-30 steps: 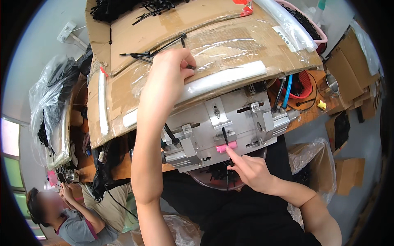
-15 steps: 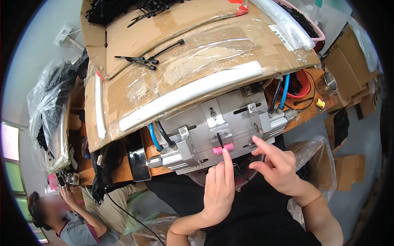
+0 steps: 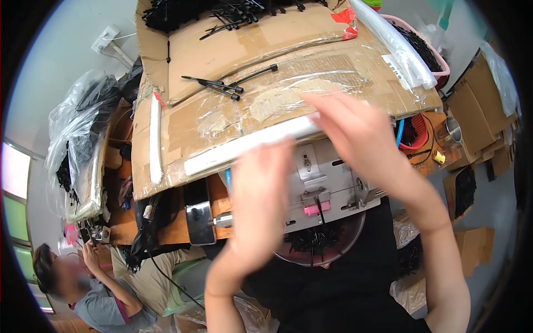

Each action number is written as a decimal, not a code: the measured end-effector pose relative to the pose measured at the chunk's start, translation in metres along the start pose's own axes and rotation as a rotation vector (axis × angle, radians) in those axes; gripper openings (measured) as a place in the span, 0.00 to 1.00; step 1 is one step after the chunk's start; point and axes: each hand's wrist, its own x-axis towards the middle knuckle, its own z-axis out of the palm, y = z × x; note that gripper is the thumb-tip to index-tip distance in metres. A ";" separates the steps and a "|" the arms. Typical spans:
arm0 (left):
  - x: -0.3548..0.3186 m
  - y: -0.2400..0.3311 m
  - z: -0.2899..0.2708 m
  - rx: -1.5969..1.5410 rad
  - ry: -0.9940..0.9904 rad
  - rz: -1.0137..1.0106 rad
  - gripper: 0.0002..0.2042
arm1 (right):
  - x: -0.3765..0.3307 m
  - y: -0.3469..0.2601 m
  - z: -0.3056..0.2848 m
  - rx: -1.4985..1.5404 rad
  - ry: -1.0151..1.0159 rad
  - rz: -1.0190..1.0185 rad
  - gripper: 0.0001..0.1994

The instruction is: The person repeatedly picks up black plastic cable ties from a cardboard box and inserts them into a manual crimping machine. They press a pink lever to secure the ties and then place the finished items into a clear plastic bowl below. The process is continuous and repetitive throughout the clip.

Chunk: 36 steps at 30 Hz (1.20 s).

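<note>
Both my hands are raised and blurred in front of a grey metal machine (image 3: 327, 183) with a pink tab (image 3: 316, 208). My left hand (image 3: 261, 205) is upright before the machine's left half, fingers up, with nothing seen in it. My right hand (image 3: 355, 139) reaches left over the edge of a taped cardboard sheet (image 3: 211, 122), fingers spread. A few long black cable ties (image 3: 222, 86) lie on the cardboard. Below the machine sits a round bowl (image 3: 319, 244) of black pieces.
A heap of black ties (image 3: 222, 11) lies at the cardboard's far end. A pink basket (image 3: 430, 53), a red basket (image 3: 416, 136), a metal cup (image 3: 452, 130) and cardboard boxes (image 3: 477, 94) stand to the right. Plastic bags (image 3: 78, 133) hang at left. Another person (image 3: 72, 283) sits at lower left.
Both hands have left the pink tab at the machine's front. They rose toward the cardboard edge, the right hand farther up and left; both are motion-blurred.
</note>
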 end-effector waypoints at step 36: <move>-0.043 -0.005 -0.039 0.303 0.106 -0.428 0.14 | -0.149 -0.068 -0.021 0.439 -0.110 0.255 0.31</move>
